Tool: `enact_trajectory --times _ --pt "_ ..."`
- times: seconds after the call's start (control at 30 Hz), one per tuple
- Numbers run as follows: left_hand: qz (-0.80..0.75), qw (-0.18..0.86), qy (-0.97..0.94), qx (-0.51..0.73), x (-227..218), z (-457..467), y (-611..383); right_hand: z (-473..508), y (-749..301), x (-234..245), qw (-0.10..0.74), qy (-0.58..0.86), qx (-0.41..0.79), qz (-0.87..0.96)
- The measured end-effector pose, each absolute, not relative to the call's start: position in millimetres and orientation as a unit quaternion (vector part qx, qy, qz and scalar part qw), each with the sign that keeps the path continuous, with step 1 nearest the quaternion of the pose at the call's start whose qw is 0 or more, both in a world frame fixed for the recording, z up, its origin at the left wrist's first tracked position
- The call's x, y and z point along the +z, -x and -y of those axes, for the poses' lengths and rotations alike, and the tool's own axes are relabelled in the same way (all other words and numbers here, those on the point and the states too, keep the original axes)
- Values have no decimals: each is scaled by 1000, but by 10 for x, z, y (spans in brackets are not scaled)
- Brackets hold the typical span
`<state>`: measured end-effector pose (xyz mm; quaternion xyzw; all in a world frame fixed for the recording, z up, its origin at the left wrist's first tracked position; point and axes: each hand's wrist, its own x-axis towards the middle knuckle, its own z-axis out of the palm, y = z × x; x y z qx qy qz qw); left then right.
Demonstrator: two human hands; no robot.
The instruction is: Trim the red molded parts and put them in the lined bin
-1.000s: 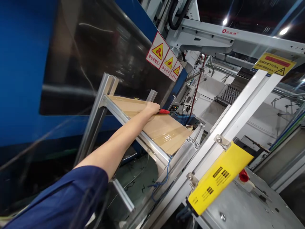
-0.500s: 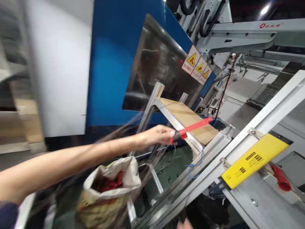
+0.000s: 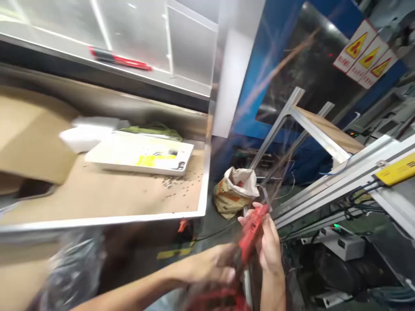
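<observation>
Warning signs (image 3: 365,54) bear yellow triangles; wording too blurred to read.

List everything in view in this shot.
red tool: one, red, between the hands
bench: one, tan, left
white tray: one, white, on the bench
cardboard: one piece, brown, bench's left end
sack: one, tan and orange, on the floor
warning signs: three, yellow, red and white, upper right
yellow sensor bar: one, yellow, right edge
left hand: one, at the tool's lower end, blurred
right hand: one, around the tool
</observation>
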<state>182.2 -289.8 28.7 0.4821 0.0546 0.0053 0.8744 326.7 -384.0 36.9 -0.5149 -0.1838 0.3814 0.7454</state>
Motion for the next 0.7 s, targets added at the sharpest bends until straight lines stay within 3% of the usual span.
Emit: enact_trajectory --times 0.1,0.2,0.37,0.47,0.7 --pt "-57 911 -405 -51 286 3056 -1382 3837 -2857 293 690 478 496 222" --pt "-63 921 -382 -30 178 3154 -1003 3829 -2552 240 639 469 549 265" --pt "-180 926 -297 149 -7 3240 -511 4026 -2240 -38 668 618 335 245" --pt "-240 885 -302 261 -12 3213 -301 4154 -2003 -191 638 683 249 255" --pt "-281 809 -350 378 -200 2884 50 3680 -1308 -94 560 689 322 328"
